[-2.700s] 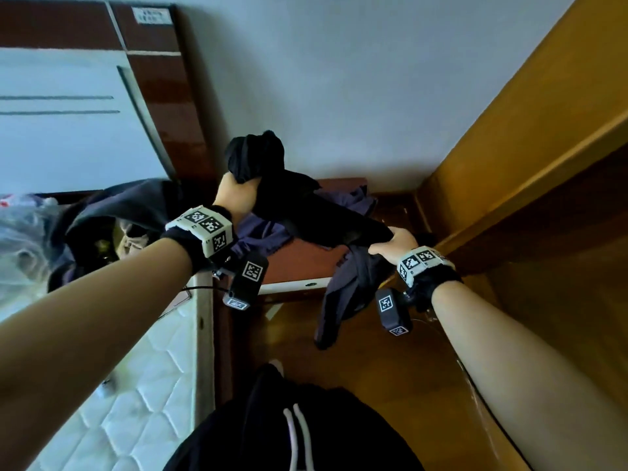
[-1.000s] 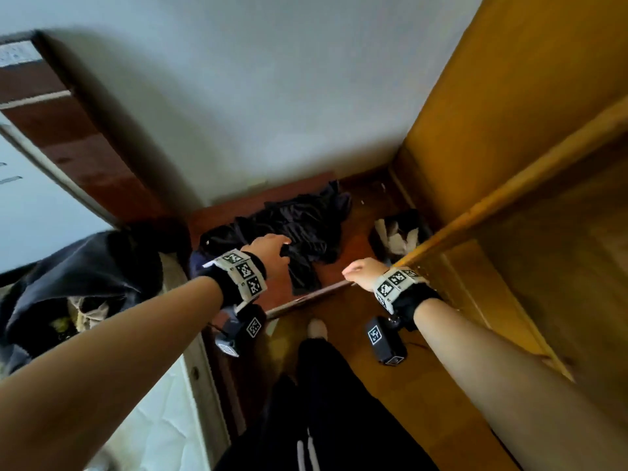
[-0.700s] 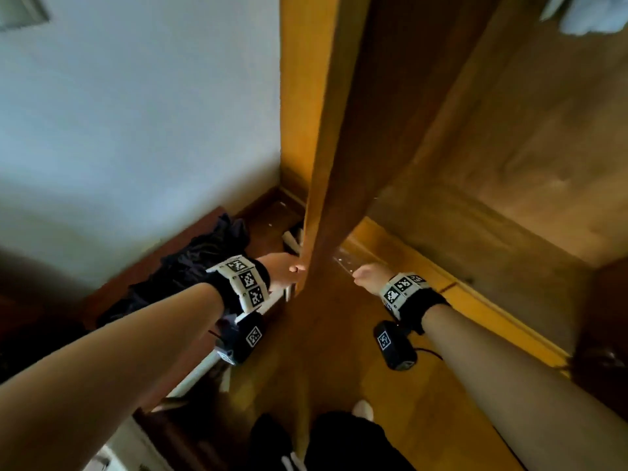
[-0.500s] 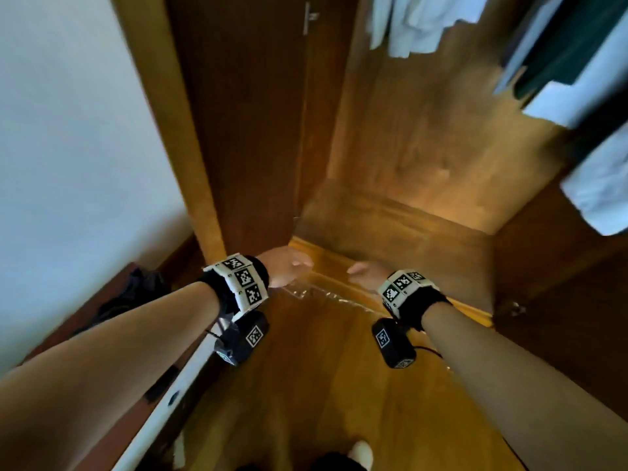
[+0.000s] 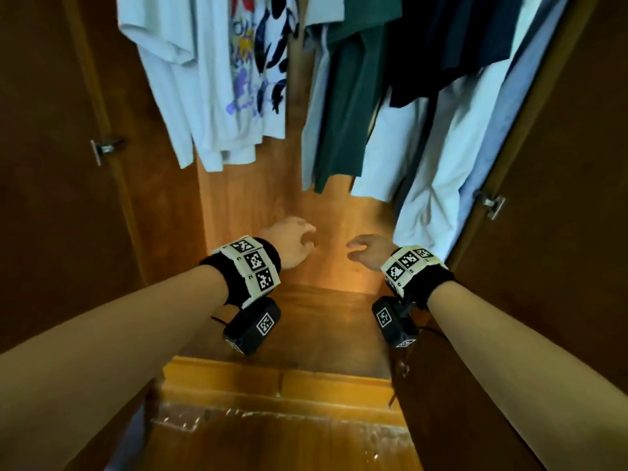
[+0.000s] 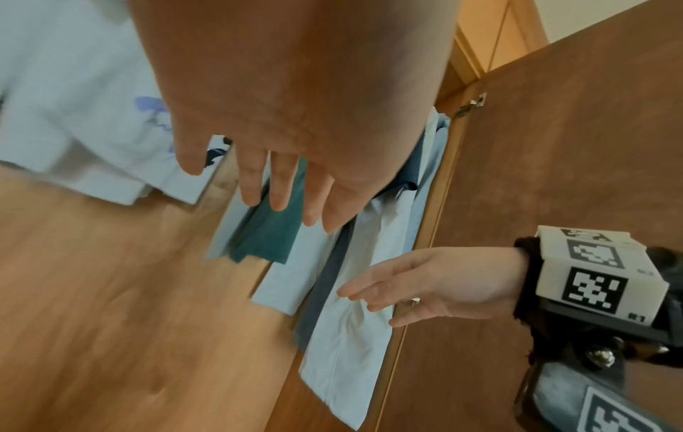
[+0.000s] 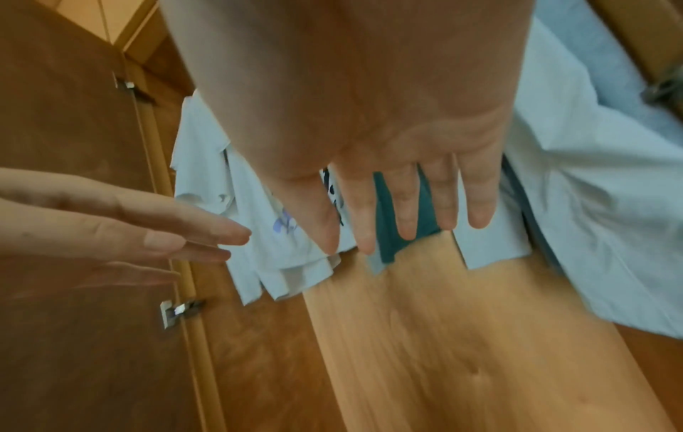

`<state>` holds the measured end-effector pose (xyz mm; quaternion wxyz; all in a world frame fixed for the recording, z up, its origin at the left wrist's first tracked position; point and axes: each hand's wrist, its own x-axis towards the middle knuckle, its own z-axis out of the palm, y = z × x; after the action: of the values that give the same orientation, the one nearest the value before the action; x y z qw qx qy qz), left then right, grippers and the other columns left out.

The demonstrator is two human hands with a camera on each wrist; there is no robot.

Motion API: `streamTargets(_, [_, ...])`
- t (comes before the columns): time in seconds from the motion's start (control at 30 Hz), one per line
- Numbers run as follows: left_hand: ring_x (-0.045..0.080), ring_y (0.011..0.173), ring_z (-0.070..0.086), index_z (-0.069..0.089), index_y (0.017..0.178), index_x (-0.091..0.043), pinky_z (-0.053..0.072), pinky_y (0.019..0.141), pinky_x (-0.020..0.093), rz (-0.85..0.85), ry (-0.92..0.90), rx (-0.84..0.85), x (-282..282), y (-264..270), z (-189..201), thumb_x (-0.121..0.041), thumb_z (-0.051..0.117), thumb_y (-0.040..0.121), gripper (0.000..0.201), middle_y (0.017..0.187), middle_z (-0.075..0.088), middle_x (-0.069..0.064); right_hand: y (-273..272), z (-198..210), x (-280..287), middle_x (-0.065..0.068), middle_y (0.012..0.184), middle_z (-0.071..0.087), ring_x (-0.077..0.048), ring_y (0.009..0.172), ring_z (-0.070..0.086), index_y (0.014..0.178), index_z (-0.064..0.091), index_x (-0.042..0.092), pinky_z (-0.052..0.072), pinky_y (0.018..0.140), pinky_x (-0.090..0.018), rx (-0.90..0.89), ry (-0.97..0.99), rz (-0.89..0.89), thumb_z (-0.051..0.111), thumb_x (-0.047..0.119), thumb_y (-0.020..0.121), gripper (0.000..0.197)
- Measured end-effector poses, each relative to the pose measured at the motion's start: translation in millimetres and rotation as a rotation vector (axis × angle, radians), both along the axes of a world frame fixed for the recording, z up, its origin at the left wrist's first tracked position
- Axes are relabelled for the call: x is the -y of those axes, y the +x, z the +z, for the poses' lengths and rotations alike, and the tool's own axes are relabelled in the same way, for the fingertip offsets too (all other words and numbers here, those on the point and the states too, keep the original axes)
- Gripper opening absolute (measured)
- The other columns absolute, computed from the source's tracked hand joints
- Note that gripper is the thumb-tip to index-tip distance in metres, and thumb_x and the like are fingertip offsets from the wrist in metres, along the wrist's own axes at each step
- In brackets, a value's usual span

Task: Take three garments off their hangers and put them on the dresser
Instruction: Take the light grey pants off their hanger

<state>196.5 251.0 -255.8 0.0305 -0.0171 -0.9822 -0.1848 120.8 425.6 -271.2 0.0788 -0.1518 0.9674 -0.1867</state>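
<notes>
Both of my hands reach into the open wardrobe [image 5: 258, 212] with nothing in their grip: my left hand [image 5: 291, 242] has its fingers spread and loose, and my right hand [image 5: 369, 250] is just as slack, palm turned toward the left one, the two near each other but apart. Above them the garments hang in a row, not touched by either hand. On the left is a white printed T-shirt [image 5: 238, 79] with blue and purple marks, then a dark green shirt [image 5: 346, 96], a black top [image 5: 438, 45] and pale blue shirts [image 5: 445, 171] running down to the right door [image 5: 560, 198]. Below my wrists lies the wardrobe's wooden floor [image 5: 306, 321]. From here I cannot see the hangers or the dresser.
</notes>
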Motion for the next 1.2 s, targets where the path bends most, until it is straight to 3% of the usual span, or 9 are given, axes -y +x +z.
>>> streamTargets(0.1, [0.021,0.141,0.031,0.04,0.141,-0.024,0.028,0.115,0.041,-0.019,-0.075,-0.066,-19,-35,34,-0.031,0.042,0.096,0.045,0.156,0.025,0.002,-27,33,-22,-0.004,0.149,0.039,-0.021,0.136,0.039,0.134,0.051,0.016,0.03,0.109,-0.024,-0.059,-0.054,-0.019,0.055,0.024,0.091,0.044])
streamTargets(0.3, [0.022,0.142,0.03,0.038,0.141,-0.027,0.029,0.115,0.042,-0.055,-0.128,-0.218,-42,-96,104,-0.033,0.044,0.095,0.047,0.157,0.021,-0.001,-72,102,-58,-0.008,0.14,0.051,-0.022,0.125,0.051,0.13,0.054,0.016,0.037,0.102,-0.024,-0.21,-0.189,-0.104,0.059,0.021,0.088,0.042])
streamTargets(0.53, [0.026,0.144,0.019,0.036,0.141,-0.03,0.022,0.117,0.047,-0.088,-0.203,-0.379,-52,-169,170,-0.035,0.043,0.095,0.047,0.158,0.016,0.001,-130,179,-59,-0.008,0.141,0.05,-0.023,0.127,0.05,0.133,0.05,0.016,0.037,0.101,-0.024,-0.389,-0.234,-0.17,0.057,0.02,0.089,0.045])
streamTargets(0.7, [0.029,0.145,0.014,0.041,0.138,-0.03,0.018,0.117,0.05,-0.08,-0.207,-0.556,-40,-224,216,-0.033,0.048,0.092,0.047,0.158,0.013,0.005,-181,226,-42,-0.008,0.148,0.035,-0.024,0.132,0.043,0.133,0.05,0.016,0.032,0.111,-0.027,-0.551,-0.301,-0.214,0.059,0.021,0.086,0.048])
streamTargets(0.87, [0.032,0.146,0.003,0.043,0.136,-0.03,0.013,0.117,0.053,-0.027,-0.19,-0.731,-22,-269,253,-0.03,0.049,0.09,0.046,0.159,0.004,0.006,-223,267,-37,-0.011,0.151,0.025,-0.032,0.134,0.039,0.144,0.029,0.017,0.034,0.112,-0.038,-0.703,-0.397,-0.325,0.056,0.022,0.086,0.065])
streamTargets(1.0, [0.042,0.142,0.012,0.036,0.14,-0.032,0.018,0.117,0.051,-0.011,-0.091,-0.728,-7,-305,266,-0.027,0.048,0.091,0.051,0.159,0.0,0.008,-251,288,-36,-0.015,0.15,0.029,-0.034,0.134,0.036,0.147,0.019,0.011,0.034,0.111,-0.04,-0.739,-0.435,-0.4,0.057,0.022,0.086,0.073])
streamTargets(1.1, [0.042,0.138,0.026,0.034,0.142,-0.03,0.027,0.116,0.046,0.001,0.011,-0.611,0,-329,267,-0.027,0.049,0.091,0.053,0.158,0.006,0.011,-274,298,-37,-0.016,0.147,0.035,-0.034,0.133,0.038,0.148,0.015,0.008,0.034,0.111,-0.039,-0.731,-0.509,-0.458,0.059,0.023,0.086,0.077])
streamTargets(1.2, [0.039,0.136,0.029,0.042,0.136,-0.025,0.029,0.115,0.042,0.012,0.072,-0.64,-3,-344,267,-0.027,0.051,0.091,0.046,0.155,0.014,0.011,-295,306,-42,-0.015,0.138,0.048,-0.032,0.126,0.048,0.147,0.015,0.008,0.038,0.104,-0.034,-0.721,-0.604,-0.437,0.056,0.018,0.088,0.073])
